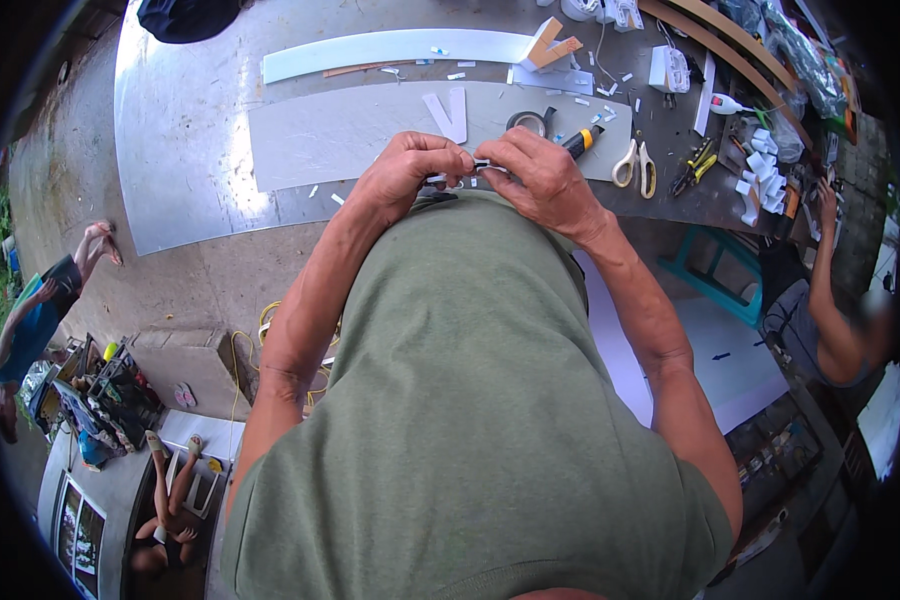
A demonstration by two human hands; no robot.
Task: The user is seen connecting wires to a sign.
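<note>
My left hand (410, 172) and my right hand (542, 182) meet at the near edge of the metal table (190, 150), in front of my green shirt. Both are closed in a pinch on a small black-and-white piece (481, 164); its kind is too small to make out. Just beyond my hands, a white V-shaped piece (450, 116) lies on a grey flat sheet (330, 137). To the right of it is a roll of black tape (532, 122). Nearest my right hand sits a yellow-and-black utility knife (582, 141), with white-handled scissors (634, 168) beyond it on the right.
Along the far side runs a long white strip (390, 52), with small white offcuts scattered around. At right are pliers (692, 166), a pile of white curled pieces (760, 180) and a teal stool (715, 272). Another person (820, 320) works there; others are at left.
</note>
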